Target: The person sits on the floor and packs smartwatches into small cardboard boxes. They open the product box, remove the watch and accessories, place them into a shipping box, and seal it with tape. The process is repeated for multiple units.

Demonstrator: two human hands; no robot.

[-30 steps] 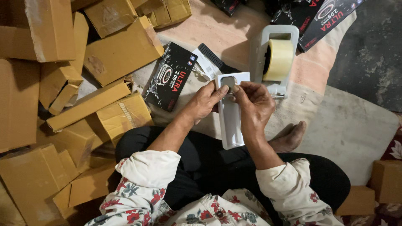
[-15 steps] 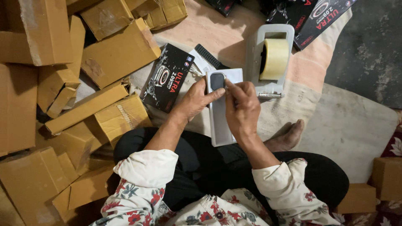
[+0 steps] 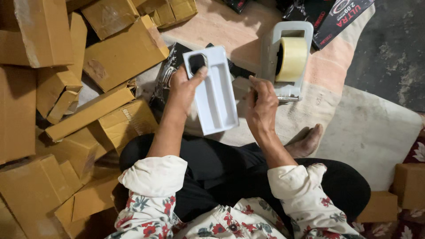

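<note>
My left hand (image 3: 182,90) holds a white moulded plastic tray (image 3: 213,93) by its left edge, thumb on the top near a small dark part set in its upper pocket. The tray is tilted and its long recess looks empty. My right hand (image 3: 262,106) is just right of the tray, fingers pinched together near the base of a grey tape dispenser (image 3: 283,57) with a yellowish tape roll; what it pinches is too small to tell. A black printed box (image 3: 166,77) lies under the left hand.
Several brown cardboard boxes (image 3: 119,48) are piled to the left. More black printed boxes (image 3: 341,15) lie at the top right. I sit cross-legged on a pale mat (image 3: 372,132), a bare foot (image 3: 307,141) to the right. Small cardboard boxes (image 3: 409,183) stand at the right edge.
Both hands were together over the tray's top end. Now the right hand has come off toward the tape dispenser, and the left hand alone holds the tray, turned more upright.
</note>
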